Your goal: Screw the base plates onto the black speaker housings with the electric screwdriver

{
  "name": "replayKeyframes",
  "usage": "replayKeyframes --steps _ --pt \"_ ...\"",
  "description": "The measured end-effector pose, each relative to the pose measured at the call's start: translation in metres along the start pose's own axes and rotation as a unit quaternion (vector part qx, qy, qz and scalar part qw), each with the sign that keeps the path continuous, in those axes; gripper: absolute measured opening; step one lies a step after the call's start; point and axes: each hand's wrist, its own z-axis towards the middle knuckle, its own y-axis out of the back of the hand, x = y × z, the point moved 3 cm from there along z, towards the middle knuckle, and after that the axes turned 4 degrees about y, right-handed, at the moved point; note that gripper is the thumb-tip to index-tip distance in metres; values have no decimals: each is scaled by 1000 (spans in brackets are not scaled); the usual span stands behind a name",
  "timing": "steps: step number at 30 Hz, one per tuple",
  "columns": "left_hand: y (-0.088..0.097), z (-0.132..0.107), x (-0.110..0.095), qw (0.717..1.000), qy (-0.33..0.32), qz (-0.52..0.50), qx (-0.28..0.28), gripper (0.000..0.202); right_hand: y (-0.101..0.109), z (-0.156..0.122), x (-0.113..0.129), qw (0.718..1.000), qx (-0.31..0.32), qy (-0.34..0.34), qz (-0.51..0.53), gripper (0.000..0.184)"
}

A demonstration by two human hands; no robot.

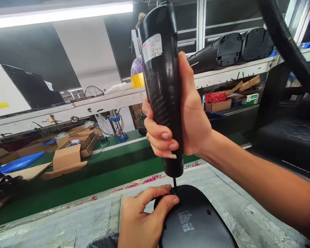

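Head view: the right hand (181,117) is wrapped tight around a black screwdriver (161,86), upright, its bit (175,185) down on a black casing (196,220) lying on the grey bench (67,224). The left hand (142,217) pinches thumb and forefinger together at the bit's tip, resting on the casing's near edge.

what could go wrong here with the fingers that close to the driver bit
1. The left hand pinches right at the bit of the electric screwdriver; a slip could catch thumb or forefinger.
2. The bit meets the black housing near its rounded edge, so it might skid and scratch the surface.
3. The right hand grips the driver alone; slight tilt may seat the screw crooked.
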Motion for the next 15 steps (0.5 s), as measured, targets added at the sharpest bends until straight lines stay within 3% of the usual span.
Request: replayKeyframes --steps 3,10,13,15 --pt "-3 0 -1 999 2 -27 32 3 -1 -1 -2 998 62 -3 19 91" --pt "-4 1 -4 999 3 -14 50 7 -5 -4 2 998 -1 5 -58 94" --pt "-5 -1 -4 998 -41 5 49 12 -15 -5 14 996 -8 30 -81 104" --pt "-3 -2 -5 995 -103 8 12 12 -24 -4 22 995 -39 53 -76 105"
